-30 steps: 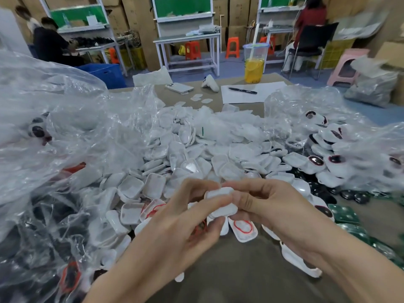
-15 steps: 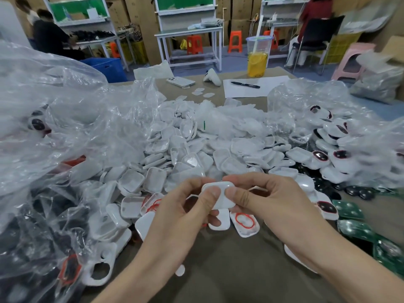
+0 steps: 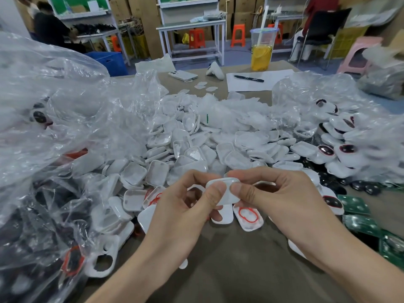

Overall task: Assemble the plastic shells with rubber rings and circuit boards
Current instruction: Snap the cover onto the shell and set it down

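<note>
Both my hands are clamped on one white plastic shell (image 3: 228, 197), held just above the worktop (image 3: 229, 270). My left hand (image 3: 181, 211) and right hand (image 3: 284, 200) pinch it, thumbs side by side on its near face. Directly beneath it lies an open shell (image 3: 249, 225) with a red rubber ring (image 3: 240, 212) seated inside. Behind is a heap of empty white shells (image 3: 196, 149). A crumpled clear plastic bag (image 3: 54, 127) crowds my left side, hiding more parts. Green circuit boards (image 3: 358, 215) lie to my right. Farther back are a phone (image 3: 182, 75), a pen (image 3: 249, 78) on paper (image 3: 275, 84) and a cup of yellow drink (image 3: 261, 53).
</note>
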Demonstrator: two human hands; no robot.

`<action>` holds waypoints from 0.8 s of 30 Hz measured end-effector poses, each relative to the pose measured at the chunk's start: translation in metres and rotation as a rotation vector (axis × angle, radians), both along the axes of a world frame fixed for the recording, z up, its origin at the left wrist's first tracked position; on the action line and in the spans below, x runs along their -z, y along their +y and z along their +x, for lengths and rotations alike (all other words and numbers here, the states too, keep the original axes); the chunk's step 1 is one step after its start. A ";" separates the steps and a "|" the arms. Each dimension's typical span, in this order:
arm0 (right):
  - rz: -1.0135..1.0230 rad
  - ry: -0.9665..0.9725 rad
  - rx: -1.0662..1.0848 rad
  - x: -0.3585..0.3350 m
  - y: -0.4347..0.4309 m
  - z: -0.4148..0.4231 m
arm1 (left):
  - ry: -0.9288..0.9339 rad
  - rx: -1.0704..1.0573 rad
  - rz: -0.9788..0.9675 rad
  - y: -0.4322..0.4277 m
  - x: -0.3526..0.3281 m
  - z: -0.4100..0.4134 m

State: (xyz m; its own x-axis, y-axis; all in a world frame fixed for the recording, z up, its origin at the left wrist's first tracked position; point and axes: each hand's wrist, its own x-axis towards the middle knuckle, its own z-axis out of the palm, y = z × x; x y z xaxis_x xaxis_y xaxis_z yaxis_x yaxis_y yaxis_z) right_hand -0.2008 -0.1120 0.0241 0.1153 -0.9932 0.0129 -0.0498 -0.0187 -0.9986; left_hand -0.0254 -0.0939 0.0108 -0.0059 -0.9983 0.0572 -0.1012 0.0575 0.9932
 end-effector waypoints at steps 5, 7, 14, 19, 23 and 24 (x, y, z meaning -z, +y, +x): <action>-0.062 0.038 0.020 0.000 0.003 0.003 | 0.012 -0.015 0.000 -0.001 0.000 0.001; -0.089 0.080 0.032 0.000 0.003 0.004 | 0.008 -0.023 -0.012 0.000 0.000 0.000; -0.028 0.028 -0.022 -0.003 0.003 0.005 | 0.097 -0.005 -0.028 0.000 -0.003 -0.001; 0.043 -0.077 -0.040 -0.005 0.001 0.003 | 0.120 0.030 -0.036 0.001 -0.007 0.001; 0.216 -0.247 -0.073 -0.001 -0.009 -0.001 | 0.008 0.100 -0.126 0.001 -0.006 0.009; 0.255 -0.290 -0.101 -0.001 -0.011 -0.003 | -0.080 0.120 -0.196 0.001 -0.005 0.011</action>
